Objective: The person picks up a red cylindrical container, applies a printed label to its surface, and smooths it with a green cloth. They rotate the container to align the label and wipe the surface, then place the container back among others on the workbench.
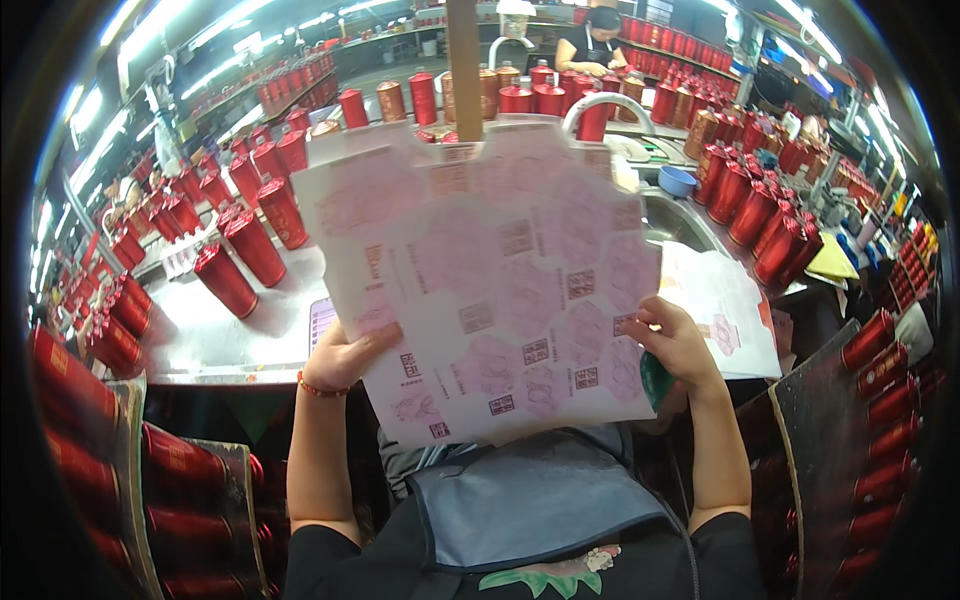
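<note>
Steel worktable [215,345] across the middle, crowded along the left and far sides with upright red cylindrical tins [255,247], some capped in gold. Set into the table at right, a sink [668,222] with a curved tap [605,104] above it and a small blue bowl [677,181] at its edge. Further rows of red tins [750,205] beyond the sink, and more stacked on their sides in racks at lower left and lower right. At the far bench, another person [597,45] bent over more tins.

Held up in front of the chest, above the near table edge, a fanned stack of white label sheets [500,280] printed with pale pink hexagon shapes and small dark square marks, covering much of the centre. A second pile of similar sheets [725,300] lying flat on the table just right of it. Left hand [345,358], red bead bracelet at the wrist, pinching the lower left edge of the stack, thumb on the printed face. Right hand [678,342] gripping the right edge, fingers curled around behind. Tucked under the right palm, a dark green object [655,380], too hidden to identify.
</note>
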`<act>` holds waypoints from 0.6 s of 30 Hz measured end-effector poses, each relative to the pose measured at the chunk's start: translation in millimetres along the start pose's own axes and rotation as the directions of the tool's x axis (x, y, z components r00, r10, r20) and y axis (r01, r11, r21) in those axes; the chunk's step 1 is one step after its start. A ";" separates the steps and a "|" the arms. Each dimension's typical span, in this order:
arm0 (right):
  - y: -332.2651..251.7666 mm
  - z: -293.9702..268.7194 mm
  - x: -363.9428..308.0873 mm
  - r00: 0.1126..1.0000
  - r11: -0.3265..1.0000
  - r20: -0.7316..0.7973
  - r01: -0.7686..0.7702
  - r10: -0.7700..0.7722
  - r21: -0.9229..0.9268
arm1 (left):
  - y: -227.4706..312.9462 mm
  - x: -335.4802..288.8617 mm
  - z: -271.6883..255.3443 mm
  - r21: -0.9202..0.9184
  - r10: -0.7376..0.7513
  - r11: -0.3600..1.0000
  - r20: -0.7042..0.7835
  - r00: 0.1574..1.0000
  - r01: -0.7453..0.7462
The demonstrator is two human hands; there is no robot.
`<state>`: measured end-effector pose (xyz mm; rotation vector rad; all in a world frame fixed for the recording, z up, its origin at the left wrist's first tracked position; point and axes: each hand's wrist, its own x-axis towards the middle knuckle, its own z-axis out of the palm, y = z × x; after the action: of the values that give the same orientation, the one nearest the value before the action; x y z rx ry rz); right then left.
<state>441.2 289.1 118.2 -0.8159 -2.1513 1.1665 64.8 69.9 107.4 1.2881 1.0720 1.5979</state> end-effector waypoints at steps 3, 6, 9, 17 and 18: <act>-18.7 6.2 -4.8 1.000 0.996 0.007 0.008 -0.007 -0.086 | -20.7 -11.0 -5.1 -0.062 -0.012 0.998 -0.102 0.995 0.006; -6.4 15.7 -8.7 0.978 0.982 -0.089 0.188 -0.188 -0.004 | -41.9 -16.1 -4.7 -0.230 -0.013 0.973 -0.176 0.984 -0.029; -11.5 20.4 -23.7 0.980 0.993 -0.181 0.101 -0.088 0.065 | -56.7 -18.5 -4.3 -0.254 0.009 0.965 -0.221 0.975 -0.066; 4.3 23.7 -51.7 0.938 0.894 -0.346 0.144 0.013 0.425 | -37.4 -2.5 35.9 -0.221 0.091 0.960 -0.331 0.939 -0.171; 8.1 22.0 -56.2 0.926 0.887 -0.374 0.129 0.053 0.444 | -35.9 -1.1 39.9 -0.190 0.122 0.960 -0.379 0.917 -0.206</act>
<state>464.8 240.1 90.7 -0.7037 -1.4835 1.3066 106.9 85.3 78.0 0.9707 0.9788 2.0827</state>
